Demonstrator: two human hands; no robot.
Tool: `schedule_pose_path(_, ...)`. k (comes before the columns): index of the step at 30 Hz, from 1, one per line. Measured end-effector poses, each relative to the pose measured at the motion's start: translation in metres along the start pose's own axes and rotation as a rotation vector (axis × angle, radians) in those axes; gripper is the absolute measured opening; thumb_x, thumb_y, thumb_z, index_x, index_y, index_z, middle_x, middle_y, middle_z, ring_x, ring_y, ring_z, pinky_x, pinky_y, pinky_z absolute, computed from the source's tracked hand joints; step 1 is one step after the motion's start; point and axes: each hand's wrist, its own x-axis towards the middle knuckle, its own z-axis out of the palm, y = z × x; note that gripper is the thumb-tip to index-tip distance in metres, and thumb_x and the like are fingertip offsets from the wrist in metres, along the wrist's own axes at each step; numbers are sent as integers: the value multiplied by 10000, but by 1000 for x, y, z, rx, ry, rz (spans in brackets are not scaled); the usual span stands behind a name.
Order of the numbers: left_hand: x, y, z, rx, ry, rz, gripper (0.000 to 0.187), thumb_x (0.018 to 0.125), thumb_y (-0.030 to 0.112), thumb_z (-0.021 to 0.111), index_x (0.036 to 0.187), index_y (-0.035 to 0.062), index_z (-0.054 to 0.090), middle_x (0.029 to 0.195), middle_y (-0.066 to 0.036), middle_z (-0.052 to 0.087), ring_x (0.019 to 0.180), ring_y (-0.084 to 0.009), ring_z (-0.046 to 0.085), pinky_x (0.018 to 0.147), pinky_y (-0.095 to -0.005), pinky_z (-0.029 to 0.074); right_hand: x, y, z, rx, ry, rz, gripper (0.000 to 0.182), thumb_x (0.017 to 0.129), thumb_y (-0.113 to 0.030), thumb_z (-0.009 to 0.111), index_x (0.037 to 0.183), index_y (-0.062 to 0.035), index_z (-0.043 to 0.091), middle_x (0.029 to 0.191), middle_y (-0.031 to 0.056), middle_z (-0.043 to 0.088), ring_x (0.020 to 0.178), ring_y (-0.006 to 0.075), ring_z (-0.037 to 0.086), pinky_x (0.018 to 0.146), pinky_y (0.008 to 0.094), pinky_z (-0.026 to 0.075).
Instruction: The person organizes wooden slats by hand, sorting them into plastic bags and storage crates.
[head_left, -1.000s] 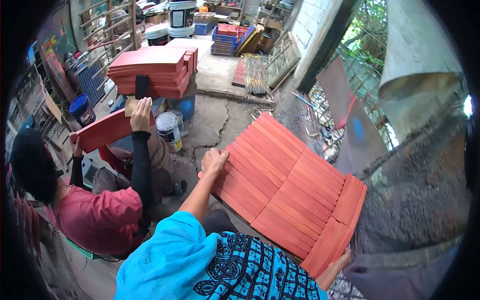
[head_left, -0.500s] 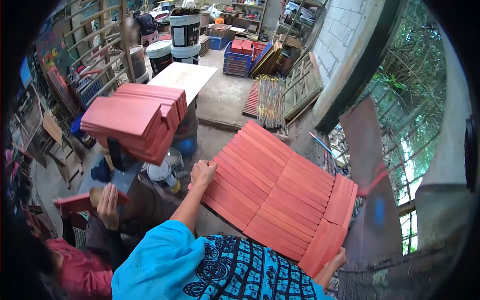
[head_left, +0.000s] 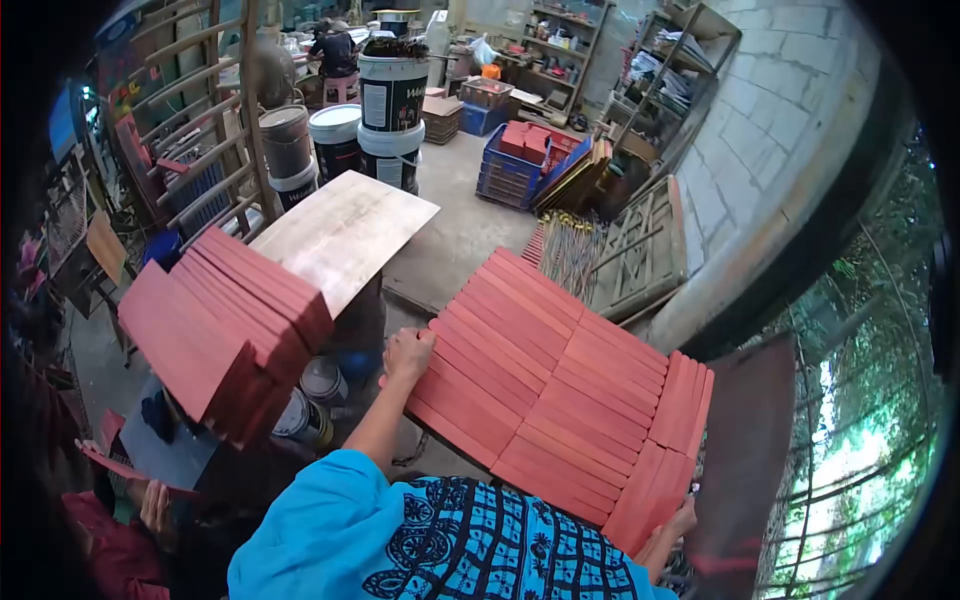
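Several red-painted slats point(head_left: 545, 375) lie side by side in rows, with a few turned crosswise at the right end. They seem to rest on a board whose dark edge point(head_left: 462, 452) shows along the near side. My left hand point(head_left: 408, 355) is closed around the left edge of this board. At the lower right corner my right hand point(head_left: 678, 525) holds the other end, its fingers partly hidden underneath. The load is held in front of my body, tilted in view.
Stacked red boards point(head_left: 225, 325) stand at left, beside a pale plywood sheet point(head_left: 350, 230). A co-worker's hand point(head_left: 155, 510) holds a red piece at lower left. Paint buckets point(head_left: 392, 95), a blue crate point(head_left: 508, 170) and a wall pillar point(head_left: 770, 230) stand beyond.
My view has turned, so the plywood and stacked boards sit lower and the crate further right. Both my hands keep their hold on the board of slats. The co-worker's hand appears lower.
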Motion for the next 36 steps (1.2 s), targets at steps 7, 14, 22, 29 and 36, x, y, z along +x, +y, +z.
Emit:
schedule_pose_path(7,107,46,34,-23,20,-52,409,699,376,490,825,21,651,885,-241,605,876,-396,575,779,-443,446,78,-4,144,9,51,37,203,690,-181,552,697,18,590,700,44,542,605,158,503,570,314,425)
schedule_pose_path(14,236,96,82,-25,3,-1,423,698,366,492,833,-6,642,873,-270,595,862,-401,578,781,-444,449,115,-1,250,-5,76,18,190,692,-165,527,638,17,524,711,71,555,605,191,522,589,345,456)
schedule_pose_path(22,344,156,160,-22,-70,30,435,688,365,493,838,-15,644,881,-263,601,874,-405,578,799,-447,440,178,-2,348,-115,105,-69,203,695,-177,525,623,13,534,693,69,557,587,185,504,570,341,440)
schedule_pose_path(29,443,225,214,-26,-33,1,443,693,357,465,832,-23,645,866,-279,595,868,-411,577,793,-444,441,247,-28,474,-72,113,-22,241,711,-188,507,579,12,541,612,42,522,550,164,456,527,333,402)
schedule_pose_path(36,519,262,242,-47,-11,-60,437,693,347,463,817,-31,644,854,-288,588,855,-420,575,783,-446,440,295,-49,583,-72,32,-55,265,729,-188,483,578,25,525,592,41,499,546,161,434,520,324,386)
